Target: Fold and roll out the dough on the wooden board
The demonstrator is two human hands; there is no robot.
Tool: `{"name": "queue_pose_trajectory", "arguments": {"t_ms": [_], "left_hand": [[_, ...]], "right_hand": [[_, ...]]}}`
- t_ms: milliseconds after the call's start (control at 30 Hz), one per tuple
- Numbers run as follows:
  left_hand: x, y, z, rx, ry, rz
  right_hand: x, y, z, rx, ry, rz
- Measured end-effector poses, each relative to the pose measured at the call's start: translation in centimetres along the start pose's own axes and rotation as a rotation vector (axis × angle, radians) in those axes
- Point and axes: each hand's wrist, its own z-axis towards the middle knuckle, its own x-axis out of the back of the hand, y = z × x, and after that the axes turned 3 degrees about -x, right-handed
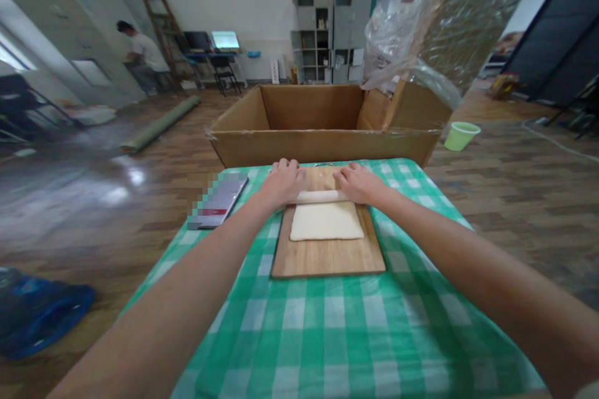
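Note:
A pale rolling pin (322,197) lies crosswise over the far part of a flat, roughly rectangular sheet of dough (326,222). My left hand (286,179) is closed over the pin's left end, and my right hand (359,183) over its right end. Under the dough is a wooden cutting board (327,261), with bare wood showing at its near edge. Past the pin, more of the board shows between my hands. The pin's ends are hidden beneath my fingers.
A green-and-white checked tablecloth (299,336) covers the table. Left of the board lies a flat, partly pixelated grey object (224,199). A large open cardboard box (322,144) stands just beyond the table. A green bucket (461,136) is on the floor at right; a person (145,53) sits far left.

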Motion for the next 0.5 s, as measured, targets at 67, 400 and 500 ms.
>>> {"name": "queue_pose_trajectory", "arguments": {"t_ms": [67,400,500], "left_hand": [[-0.2,-0.4,1.1,0.063,0.048,-0.01],[-1.3,-1.3,2.2,-0.04,0.016,-0.061],[-1.1,-0.6,-0.5,-0.161,-0.026,-0.017]], "right_hand": [[0.0,0.1,0.7,-0.018,0.019,0.005],[-0.1,-0.3,-0.2,0.077,0.07,-0.056],[-0.3,-1.4,-2.4,0.11,0.146,-0.045]]}}
